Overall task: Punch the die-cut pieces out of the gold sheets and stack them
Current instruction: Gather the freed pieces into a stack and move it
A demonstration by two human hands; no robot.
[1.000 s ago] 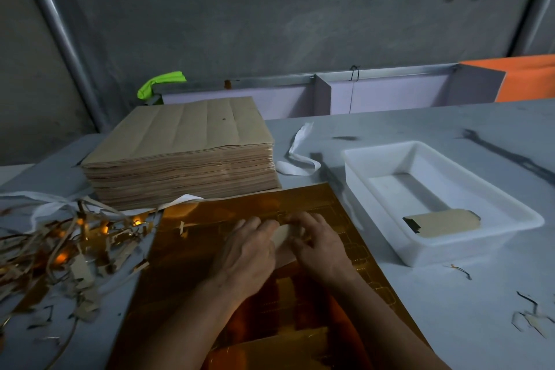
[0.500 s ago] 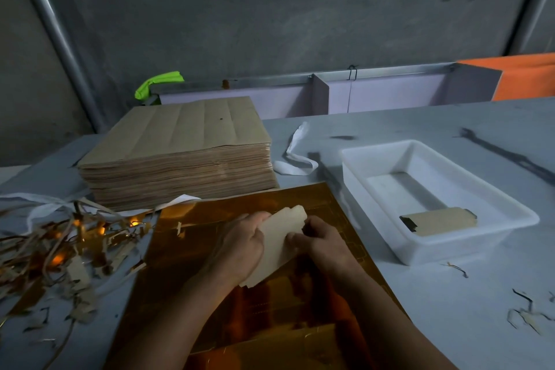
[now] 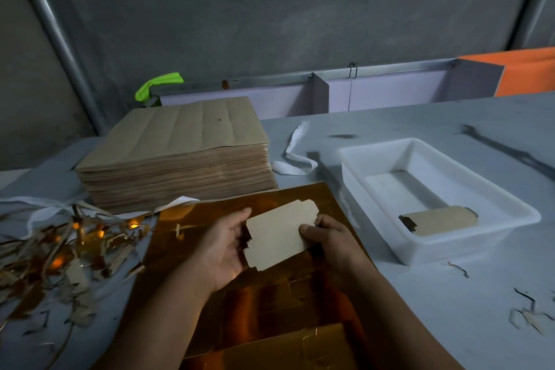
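Observation:
A gold foil sheet (image 3: 270,303) lies on the table in front of me. Above it I hold a punched-out die-cut piece (image 3: 279,234), its plain beige back facing up. My left hand (image 3: 222,246) cups its left edge, palm up, fingers curled under it. My right hand (image 3: 327,234) pinches its right edge with thumb on top. A white plastic tray (image 3: 510,219) to the right holds another punched piece (image 3: 441,219), lying flat near its front wall.
A tall stack of brown-backed sheets (image 3: 177,156) stands at the back left. Gold and beige offcut strips (image 3: 60,249) pile up on the left. A white strap (image 3: 295,156) lies behind the sheet. Small scraps (image 3: 531,315) dot the grey table at right.
Both hands pressed on the gold sheet a second ago. They then lifted the die-cut piece free and now hold it higher, turned flatter, above the sheet.

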